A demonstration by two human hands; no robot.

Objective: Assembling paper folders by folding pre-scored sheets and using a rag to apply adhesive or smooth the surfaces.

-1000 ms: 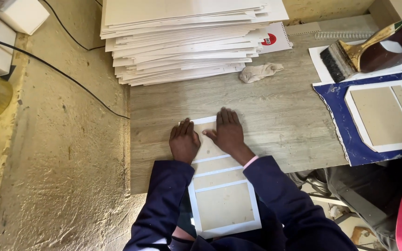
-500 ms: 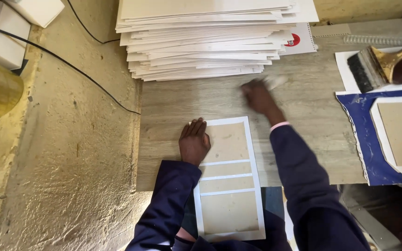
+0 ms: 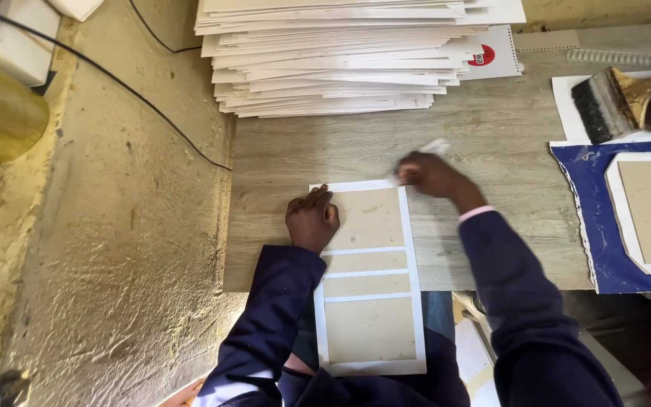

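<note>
While left hand pins, panelled board runs lengthwise toward stack.

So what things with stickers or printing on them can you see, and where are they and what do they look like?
Printed sheet: white, with a round red mark, peeking out at the right under the big stack of boards at the table's far edge.
Tape roll: round, shiny yellow-brown, far left on the rough ledge.
No screens or signs show.
</note>
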